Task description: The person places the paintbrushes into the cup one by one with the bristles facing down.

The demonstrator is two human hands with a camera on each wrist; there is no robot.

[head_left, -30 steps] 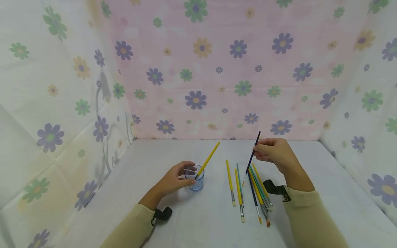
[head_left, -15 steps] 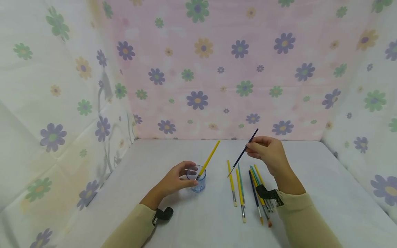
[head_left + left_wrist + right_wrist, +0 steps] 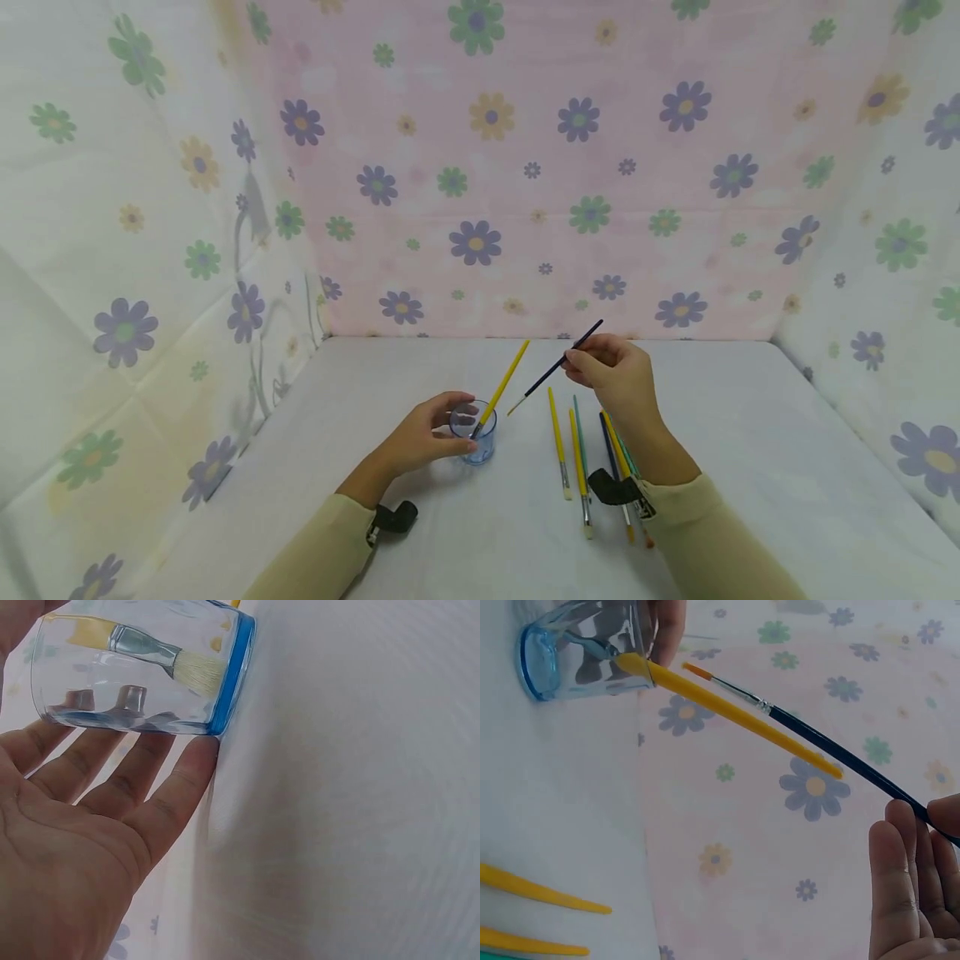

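Note:
My left hand [image 3: 423, 433] holds a clear blue-tinted glass [image 3: 480, 446] upright on the table, fingers and thumb around its sides. Inside leans a yellow paintbrush [image 3: 508, 379]; its pale flat bristles [image 3: 199, 673] point down at the glass bottom in the left wrist view. My right hand [image 3: 618, 379] pinches a thin dark blue paintbrush [image 3: 551, 372] by the upper handle, between thumb and fingers. The blue brush slants down to the left, its orange-brown tip [image 3: 697, 671] in the air just right of the glass rim.
Several more paintbrushes lie on the white table to the right, among them a yellow one [image 3: 557, 429], a teal one [image 3: 580, 425] and a dark blue one [image 3: 611, 446]. My right wrist covers part of that group. Flowered cloth [image 3: 480, 167] stands behind and at both sides.
My right hand has carried the dark blue paintbrush left from above the lying brushes toward the glass, tilting it flatter. My left hand keeps its hold on the glass.

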